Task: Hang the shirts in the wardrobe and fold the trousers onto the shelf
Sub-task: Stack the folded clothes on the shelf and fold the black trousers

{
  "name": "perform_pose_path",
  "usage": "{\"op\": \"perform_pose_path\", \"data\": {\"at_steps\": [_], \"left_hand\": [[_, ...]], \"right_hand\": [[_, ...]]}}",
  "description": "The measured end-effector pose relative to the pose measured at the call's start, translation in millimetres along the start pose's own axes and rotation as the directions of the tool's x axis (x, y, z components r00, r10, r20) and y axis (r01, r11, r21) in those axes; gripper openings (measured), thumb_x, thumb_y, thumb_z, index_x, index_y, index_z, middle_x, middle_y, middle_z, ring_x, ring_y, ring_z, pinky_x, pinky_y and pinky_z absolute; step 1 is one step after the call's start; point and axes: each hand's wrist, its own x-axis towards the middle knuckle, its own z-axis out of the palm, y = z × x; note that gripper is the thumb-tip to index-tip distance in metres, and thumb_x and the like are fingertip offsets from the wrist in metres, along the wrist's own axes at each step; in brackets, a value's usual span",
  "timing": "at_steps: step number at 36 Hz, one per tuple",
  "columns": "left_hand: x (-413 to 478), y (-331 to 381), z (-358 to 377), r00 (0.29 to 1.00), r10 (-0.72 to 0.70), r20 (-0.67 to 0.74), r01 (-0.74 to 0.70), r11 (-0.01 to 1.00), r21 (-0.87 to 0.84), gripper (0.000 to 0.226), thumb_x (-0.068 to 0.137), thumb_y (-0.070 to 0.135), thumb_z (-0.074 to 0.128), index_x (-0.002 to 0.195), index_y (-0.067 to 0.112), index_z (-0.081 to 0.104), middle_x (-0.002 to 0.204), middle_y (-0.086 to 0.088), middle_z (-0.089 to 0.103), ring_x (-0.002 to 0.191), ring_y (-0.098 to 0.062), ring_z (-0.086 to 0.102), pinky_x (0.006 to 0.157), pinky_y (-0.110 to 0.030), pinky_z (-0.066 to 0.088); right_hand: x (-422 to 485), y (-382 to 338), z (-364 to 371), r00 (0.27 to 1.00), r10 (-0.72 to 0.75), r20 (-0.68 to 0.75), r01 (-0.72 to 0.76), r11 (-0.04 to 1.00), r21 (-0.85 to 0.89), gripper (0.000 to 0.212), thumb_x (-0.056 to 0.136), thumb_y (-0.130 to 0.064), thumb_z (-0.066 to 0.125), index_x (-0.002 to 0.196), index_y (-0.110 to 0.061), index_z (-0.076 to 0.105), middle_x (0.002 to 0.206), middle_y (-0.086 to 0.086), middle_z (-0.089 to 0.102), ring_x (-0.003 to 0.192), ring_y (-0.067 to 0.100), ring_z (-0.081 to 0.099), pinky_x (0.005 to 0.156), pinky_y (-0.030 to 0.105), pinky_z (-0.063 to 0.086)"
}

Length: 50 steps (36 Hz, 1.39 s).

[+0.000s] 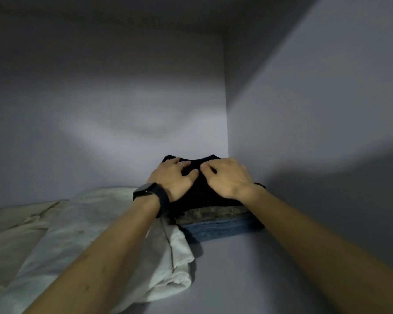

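Black trousers [204, 196], folded, top a stack on the shelf [236, 268] at 1 o'clock from me, over a camouflage pair [209, 214] and blue jeans [220, 230]. The pile is tucked into the corner by the side wall [304, 109], I judge so that it sits square. My left hand [173, 179] lies flat, fingers spread, pressing the fold down. My right hand [229, 180] rests beside it with fingers bent into the cloth; whether it pinches a crease I cannot tell. A cream garment [100, 223] sprawls loose at the stack's 9 o'clock.

Both forearms reach forward, palms down: left hand [174, 176] spread flat, right hand [228, 179] with fingers bent.
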Motion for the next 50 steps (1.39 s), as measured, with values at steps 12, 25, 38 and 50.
{"op": "perform_pose_path", "data": {"at_steps": [12, 25, 38, 50], "left_hand": [[-20.9, -24.7, 31.0, 0.994, -0.022, 0.11, 0.061, 0.931, -0.36, 0.057, 0.097, 0.059, 0.046, 0.149, 0.037, 0.042, 0.166, 0.002, 0.015, 0.154, -0.015, 0.005, 0.124, -0.034, 0.004], [-57.5, -14.6, 23.1, 0.997, -0.054, -0.051, 0.051, 0.997, -0.054, 0.054, 0.104, 0.054, 0.019, 0.147, 0.032, 0.043, 0.155, 0.002, 0.041, 0.141, -0.021, 0.038, 0.115, -0.043, 0.033], [-151.2, -31.4, -42.2, 0.998, 0.058, -0.035, -0.055, 0.996, 0.072, 0.046, 0.1, 0.039, 0.045, 0.145, 0.034, 0.043, 0.15, 0.002, 0.044, 0.132, -0.025, 0.048, 0.106, -0.04, 0.043], [-289.0, -67.4, -87.4, 0.973, -0.136, -0.187, 0.159, 0.981, 0.113, 0.049, 0.092, 0.034, 0.06, 0.14, 0.031, 0.051, 0.145, 0.001, 0.051, 0.129, -0.027, 0.05, 0.105, -0.039, 0.043]], "right_hand": [[-24.1, 36.2, 12.1, 0.906, 0.214, 0.366, -0.179, 0.976, -0.127, 0.057, 0.101, -0.067, 0.01, 0.154, -0.052, 0.024, 0.166, -0.008, 0.022, 0.152, 0.02, 0.023, 0.121, 0.039, 0.017], [-72.1, 27.0, 19.5, 0.909, 0.397, 0.125, -0.387, 0.917, -0.097, 0.055, 0.106, -0.05, 0.01, 0.159, -0.037, 0.02, 0.169, 0.003, 0.009, 0.153, 0.025, 0.007, 0.121, 0.047, 0.009], [-166.5, -29.0, -9.9, 0.983, 0.164, -0.086, -0.146, 0.972, 0.186, 0.052, 0.1, -0.035, 0.054, 0.151, -0.035, 0.042, 0.164, -0.002, 0.028, 0.152, 0.022, 0.015, 0.123, 0.042, 0.019], [-244.8, -104.3, 8.3, 0.987, -0.121, -0.106, 0.155, 0.891, 0.427, 0.043, 0.1, -0.035, 0.058, 0.142, -0.04, 0.052, 0.154, -0.018, 0.039, 0.147, 0.003, 0.019, 0.098, -0.007, -0.002]]}}
